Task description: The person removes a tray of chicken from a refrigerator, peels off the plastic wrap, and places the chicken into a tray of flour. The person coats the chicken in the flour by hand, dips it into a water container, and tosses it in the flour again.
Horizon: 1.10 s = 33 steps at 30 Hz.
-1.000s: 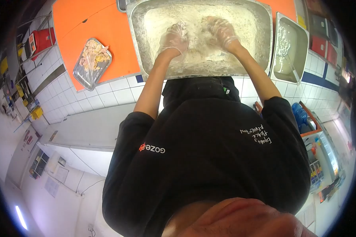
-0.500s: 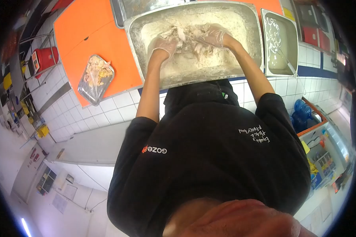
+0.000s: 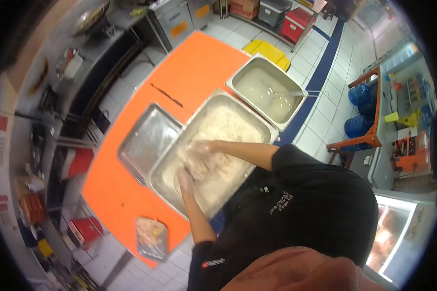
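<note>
A deep metal pan (image 3: pixel 264 130) holds pale flour (image 3: pixel 223 119) and a heap of flour-coated meat pieces (image 3: pixel 197 167), probably chicken. Both of my hands wear clear plastic gloves dusted with flour. My left hand (image 3: pixel 184 180) cups the near-left side of the heap. On the far side, my right hand (image 3: pixel 203 147) curls over the same pieces, its fingers blurred and partly lost against the flour. The hands are a short way apart, with the meat between them.
Beside the pan are a flat metal tray (image 3: pixel 150 138) and a pan of cloudy liquid (image 3: pixel 252 85) with a wire-handled strainer (image 3: pixel 289 93). A small tray of pale food (image 3: pixel 151 237) sits near the edge of the orange table (image 3: pixel 116 194). Blue water bottles (image 3: pixel 359 126) stand right.
The view has swung round and tilted, so the table and pans appear turned and more of the room shows. My hands remain in the flour, on the meat pieces.
</note>
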Available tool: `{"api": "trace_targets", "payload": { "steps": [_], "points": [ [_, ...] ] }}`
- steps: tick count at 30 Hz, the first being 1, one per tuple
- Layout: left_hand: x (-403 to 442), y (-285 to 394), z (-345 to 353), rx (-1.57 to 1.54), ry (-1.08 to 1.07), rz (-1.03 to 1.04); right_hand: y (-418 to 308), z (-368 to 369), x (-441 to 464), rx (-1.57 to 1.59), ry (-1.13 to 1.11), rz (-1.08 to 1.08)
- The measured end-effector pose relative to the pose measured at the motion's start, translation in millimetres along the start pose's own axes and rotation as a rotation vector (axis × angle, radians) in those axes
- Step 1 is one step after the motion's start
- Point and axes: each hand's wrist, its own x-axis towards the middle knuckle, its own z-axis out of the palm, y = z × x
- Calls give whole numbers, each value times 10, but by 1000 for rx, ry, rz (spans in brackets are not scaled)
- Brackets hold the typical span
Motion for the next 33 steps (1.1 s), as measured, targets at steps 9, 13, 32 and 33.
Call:
{"api": "trace_targets", "payload": {
  "steps": [9,13,32,33],
  "points": [
    [-899,411,379,1051,22,-210,-44,101,-905,-93,169,537],
    [-844,204,669,959,-84,-319,-229,441,-790,26,103,553],
    [-1260,364,465,992,-176,-242,126,558,-1122,-409,149,164],
    [-1303,340,539,1087,-108,-219,-21,608,-1140,-358,-2,137]
  ]
}}
